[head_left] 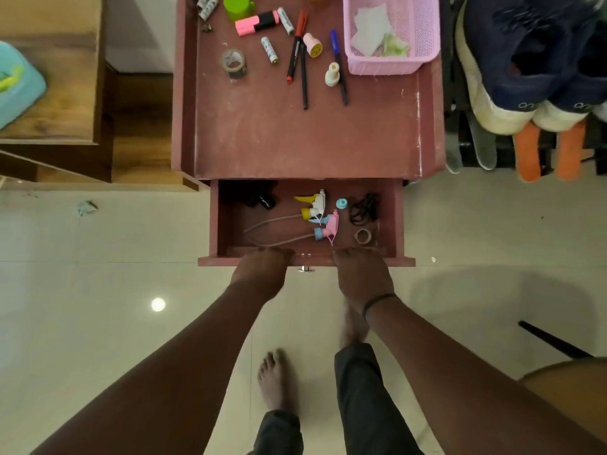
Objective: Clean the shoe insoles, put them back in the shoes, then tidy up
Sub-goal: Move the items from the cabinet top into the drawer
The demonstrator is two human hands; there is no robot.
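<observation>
Both hands sit on the front edge of the open drawer (pixel 305 221), the left hand (pixel 261 274) to one side of the small metal knob (pixel 306 268) and the right hand (pixel 363 277) to the other; each grip is closed over the drawer front, fingers curled over its top lip; inside the drawer lie two spray-bottle heads (pixel 320 215) with their tubes, a tangle of black cord (pixel 363 208), a small tape ring (pixel 362 236) and a blue cap (pixel 341 203); above it the reddish desk (pixel 295 139) carries pens, batteries, a pink highlighter (pixel 258 23), a tape roll (pixel 234 63) and a pink basket (pixel 394 65) with white wipes in it; to the right of the desk the dark blue shoes (pixel 538 60) stand on a rack, with orange insoles (pixel 547 151) poking out beneath them; bare feet stand on the pale tiled floor (pixel 115 290).
</observation>
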